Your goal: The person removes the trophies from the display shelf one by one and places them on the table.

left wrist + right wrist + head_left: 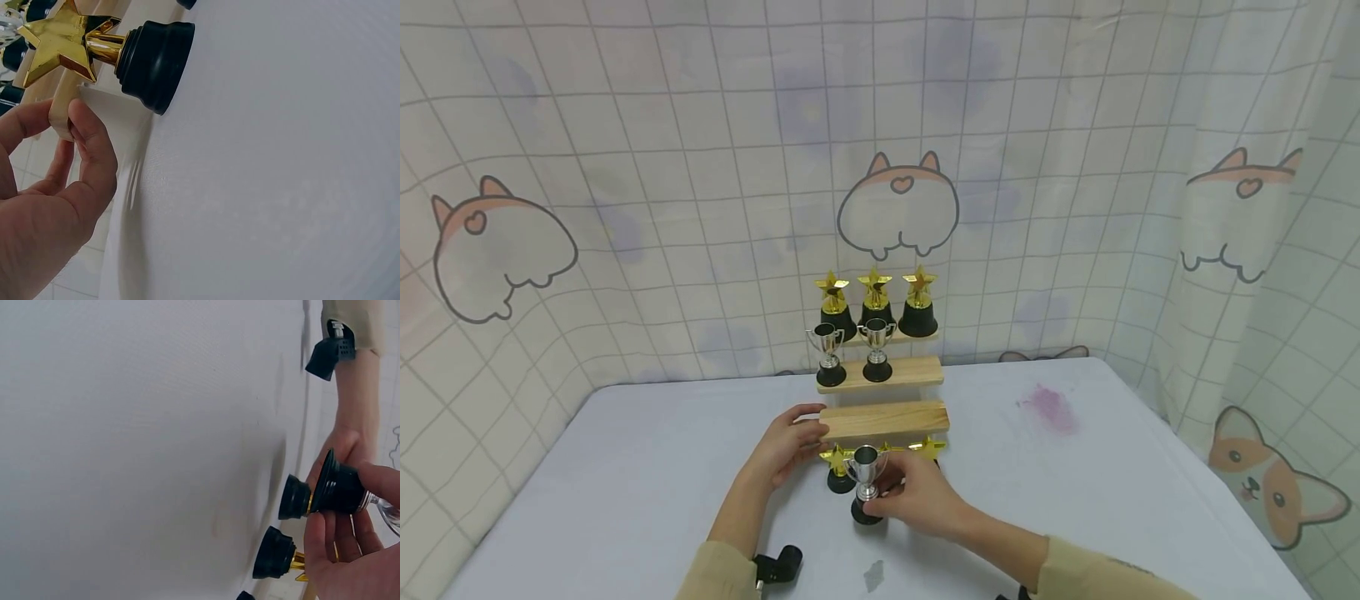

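My right hand point(921, 496) pinches the black base of a small silver trophy cup point(866, 462), holding it upright in front of the tiered wooden stand. In the right wrist view the cup's flared black base point(340, 487) sits between thumb and fingers. At the stand's left side, my left hand point(786, 446) grips the end of the lowest visible wooden step point(883, 421). The left wrist view shows thumb and fingers on either side of that plank end point(61, 115). Gold star trophies point(838, 460) with black bases stand in a row before this step, partly hidden by the cup and right hand.
Two silver cups point(876, 346) stand on the middle step point(917, 372), left and centre. Behind them, three gold star trophies point(919, 308) line the top step. A white cloth point(640, 483) covers the table, and a patterned curtain point(722, 167) hangs behind and at both sides.
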{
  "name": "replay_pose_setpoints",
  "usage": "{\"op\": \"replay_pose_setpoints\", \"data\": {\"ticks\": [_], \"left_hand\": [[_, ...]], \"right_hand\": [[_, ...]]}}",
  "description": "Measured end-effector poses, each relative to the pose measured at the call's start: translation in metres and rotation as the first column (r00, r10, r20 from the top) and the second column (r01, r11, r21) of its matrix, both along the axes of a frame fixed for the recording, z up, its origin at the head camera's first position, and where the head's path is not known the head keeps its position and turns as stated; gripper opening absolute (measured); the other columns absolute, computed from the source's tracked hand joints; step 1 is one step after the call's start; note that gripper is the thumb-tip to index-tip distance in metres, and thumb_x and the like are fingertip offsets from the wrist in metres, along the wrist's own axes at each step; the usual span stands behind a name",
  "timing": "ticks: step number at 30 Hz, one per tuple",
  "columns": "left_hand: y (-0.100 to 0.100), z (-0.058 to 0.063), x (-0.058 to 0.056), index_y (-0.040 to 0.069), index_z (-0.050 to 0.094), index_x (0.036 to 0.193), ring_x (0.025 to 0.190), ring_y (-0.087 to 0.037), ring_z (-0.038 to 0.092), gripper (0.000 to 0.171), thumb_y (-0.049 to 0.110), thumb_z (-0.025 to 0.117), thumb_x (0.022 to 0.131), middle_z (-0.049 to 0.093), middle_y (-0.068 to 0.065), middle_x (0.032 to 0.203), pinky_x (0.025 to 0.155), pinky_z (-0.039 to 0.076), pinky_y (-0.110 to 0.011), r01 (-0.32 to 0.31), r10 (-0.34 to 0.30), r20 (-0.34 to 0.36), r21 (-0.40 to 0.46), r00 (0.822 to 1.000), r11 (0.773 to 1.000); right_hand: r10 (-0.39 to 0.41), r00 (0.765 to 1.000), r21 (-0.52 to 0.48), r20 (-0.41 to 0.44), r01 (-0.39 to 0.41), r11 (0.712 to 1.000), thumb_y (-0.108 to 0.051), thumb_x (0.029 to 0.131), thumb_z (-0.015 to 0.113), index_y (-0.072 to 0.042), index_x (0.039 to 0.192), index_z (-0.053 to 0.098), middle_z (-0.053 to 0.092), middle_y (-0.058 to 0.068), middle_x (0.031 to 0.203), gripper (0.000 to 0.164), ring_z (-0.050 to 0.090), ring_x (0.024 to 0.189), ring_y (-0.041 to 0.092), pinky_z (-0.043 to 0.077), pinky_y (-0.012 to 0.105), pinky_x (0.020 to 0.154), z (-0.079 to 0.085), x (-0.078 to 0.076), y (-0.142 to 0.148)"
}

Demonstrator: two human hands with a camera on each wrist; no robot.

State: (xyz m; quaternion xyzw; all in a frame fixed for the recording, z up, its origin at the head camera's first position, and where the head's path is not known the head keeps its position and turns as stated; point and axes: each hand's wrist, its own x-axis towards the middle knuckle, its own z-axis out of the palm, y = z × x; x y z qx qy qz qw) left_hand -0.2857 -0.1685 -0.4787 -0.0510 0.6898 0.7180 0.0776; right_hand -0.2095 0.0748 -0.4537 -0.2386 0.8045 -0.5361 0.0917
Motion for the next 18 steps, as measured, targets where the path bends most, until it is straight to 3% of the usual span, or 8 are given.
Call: {"op": "replay_pose_setpoints", "data": {"ticks": [18], "left_hand": [[0.0,-0.001,0.0,-0.003,0.054,0.139,0.094,-0.023,0.065,0.048,0.002,0.065,0.093,0.057,-0.025,0.125,0.08,0.06,-0.032,0.001,-0.001,-0.01,0.017,1.0,1.0]], "right_hand": [[0.015,0.999,0.079,0.041,-0.019,0.997,-0.003,0.076,0.088,-0.009,0.098,0.07,0.066,-0.002,0.084,0.029,0.063,0.08,0.014,0.054,0.021,0.069,-0.012,0.002,-0.019]]}}
